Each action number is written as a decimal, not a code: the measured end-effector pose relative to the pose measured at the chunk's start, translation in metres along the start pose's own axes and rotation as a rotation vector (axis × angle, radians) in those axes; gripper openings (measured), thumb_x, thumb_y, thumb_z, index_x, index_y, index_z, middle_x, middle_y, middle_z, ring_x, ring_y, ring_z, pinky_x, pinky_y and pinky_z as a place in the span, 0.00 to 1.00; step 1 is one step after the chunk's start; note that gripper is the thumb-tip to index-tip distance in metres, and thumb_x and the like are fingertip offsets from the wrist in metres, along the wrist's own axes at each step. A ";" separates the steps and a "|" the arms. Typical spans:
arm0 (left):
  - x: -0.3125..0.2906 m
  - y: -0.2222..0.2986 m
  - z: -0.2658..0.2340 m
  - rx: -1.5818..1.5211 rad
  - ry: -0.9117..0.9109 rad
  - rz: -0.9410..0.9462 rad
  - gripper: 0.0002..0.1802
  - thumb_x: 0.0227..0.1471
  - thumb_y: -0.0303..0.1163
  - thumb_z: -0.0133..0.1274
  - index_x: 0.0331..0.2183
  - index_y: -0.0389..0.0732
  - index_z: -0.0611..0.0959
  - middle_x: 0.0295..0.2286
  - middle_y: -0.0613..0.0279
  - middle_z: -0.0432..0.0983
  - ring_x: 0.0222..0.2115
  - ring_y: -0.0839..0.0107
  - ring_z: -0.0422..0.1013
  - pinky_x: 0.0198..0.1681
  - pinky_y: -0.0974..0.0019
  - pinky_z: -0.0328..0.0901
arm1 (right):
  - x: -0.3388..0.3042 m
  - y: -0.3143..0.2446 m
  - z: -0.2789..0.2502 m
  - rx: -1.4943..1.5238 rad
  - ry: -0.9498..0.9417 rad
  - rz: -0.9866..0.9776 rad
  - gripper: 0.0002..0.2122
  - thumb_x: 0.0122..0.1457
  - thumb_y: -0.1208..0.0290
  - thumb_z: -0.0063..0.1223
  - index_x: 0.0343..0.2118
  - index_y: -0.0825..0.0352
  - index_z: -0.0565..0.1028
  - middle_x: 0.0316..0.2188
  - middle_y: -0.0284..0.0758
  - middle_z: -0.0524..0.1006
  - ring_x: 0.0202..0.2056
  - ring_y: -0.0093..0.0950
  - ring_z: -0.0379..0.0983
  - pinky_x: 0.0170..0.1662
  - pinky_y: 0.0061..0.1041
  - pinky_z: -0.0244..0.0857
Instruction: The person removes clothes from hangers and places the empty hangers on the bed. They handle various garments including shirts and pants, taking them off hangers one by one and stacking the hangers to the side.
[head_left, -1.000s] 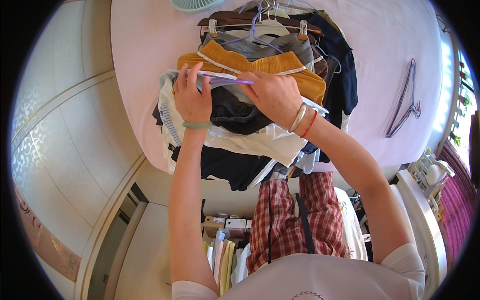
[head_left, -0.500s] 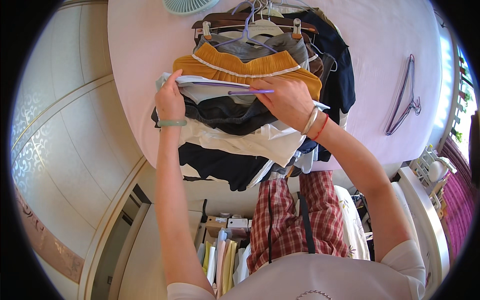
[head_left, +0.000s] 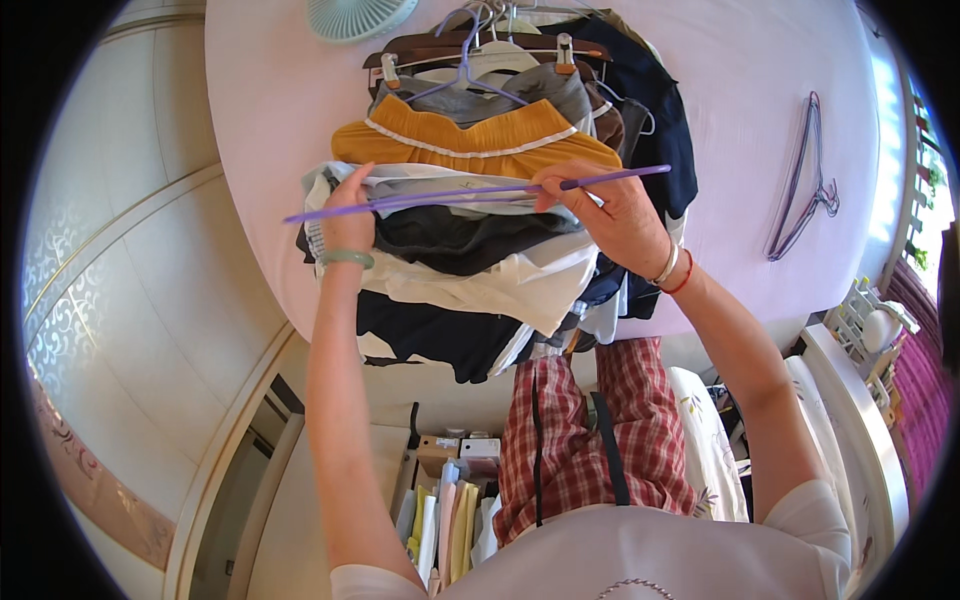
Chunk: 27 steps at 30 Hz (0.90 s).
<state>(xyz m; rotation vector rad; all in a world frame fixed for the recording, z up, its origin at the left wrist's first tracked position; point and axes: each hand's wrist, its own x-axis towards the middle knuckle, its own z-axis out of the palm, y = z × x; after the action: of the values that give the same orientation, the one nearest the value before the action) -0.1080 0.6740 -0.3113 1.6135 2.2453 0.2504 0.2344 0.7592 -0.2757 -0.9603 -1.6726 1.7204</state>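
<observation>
A purple clothes hanger (head_left: 440, 199) stretches nearly level across the pile of clothes, seen edge-on. My right hand (head_left: 605, 210) pinches it toward its right end. Its left end passes across my left hand (head_left: 348, 212), whose fingers are closed on the edge of a pale grey-white garment (head_left: 400, 180). Just beyond the hanger lies a mustard-yellow garment with a pleated waistband (head_left: 480, 135), with another purple hanger (head_left: 465, 75) above it. Dark grey clothing (head_left: 470, 240), a cream garment (head_left: 480, 285) and a black one (head_left: 430, 330) lie on the near side.
The pile rests on a pink-covered bed (head_left: 270, 120). Loose hangers (head_left: 800, 190) lie at the right, and a pale green fan (head_left: 360, 15) stands at the far left. Below the bed edge are a shelf of folders (head_left: 450, 520) and small boxes (head_left: 438, 452).
The purple hanger has come out of the pale garment and now shows along its length. My right hand has shifted right and slightly nearer, while my left hand stays at the garment's edge.
</observation>
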 end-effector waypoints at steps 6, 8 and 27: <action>-0.010 0.078 0.009 0.522 0.066 0.268 0.31 0.45 0.19 0.49 0.51 0.55 0.78 0.54 0.62 0.68 0.55 0.52 0.61 0.58 0.49 0.54 | 0.022 -0.032 -0.004 0.620 0.296 0.021 0.14 0.68 0.65 0.44 0.39 0.72 0.77 0.28 0.33 0.80 0.35 0.22 0.77 0.38 0.22 0.68; -0.014 0.087 0.017 0.448 -0.067 0.318 0.30 0.45 0.22 0.51 0.51 0.55 0.78 0.52 0.63 0.69 0.57 0.59 0.60 0.60 0.46 0.50 | 0.038 -0.048 -0.019 0.813 0.413 -0.118 0.16 0.69 0.62 0.41 0.42 0.72 0.75 0.33 0.37 0.79 0.36 0.26 0.78 0.40 0.24 0.69; -0.017 0.107 0.042 0.118 -0.122 0.183 0.18 0.56 0.25 0.50 0.50 0.44 0.77 0.44 0.57 0.75 0.46 0.56 0.72 0.49 0.59 0.65 | -0.255 0.218 -0.425 0.612 1.280 0.595 0.15 0.67 0.57 0.46 0.41 0.64 0.77 0.27 0.27 0.77 0.21 0.18 0.63 0.23 0.18 0.58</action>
<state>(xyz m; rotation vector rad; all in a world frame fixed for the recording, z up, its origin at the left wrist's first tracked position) 0.0069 0.6902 -0.3090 1.8467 2.0580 0.0643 0.7462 0.7947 -0.4498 -1.7492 -0.0357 1.2159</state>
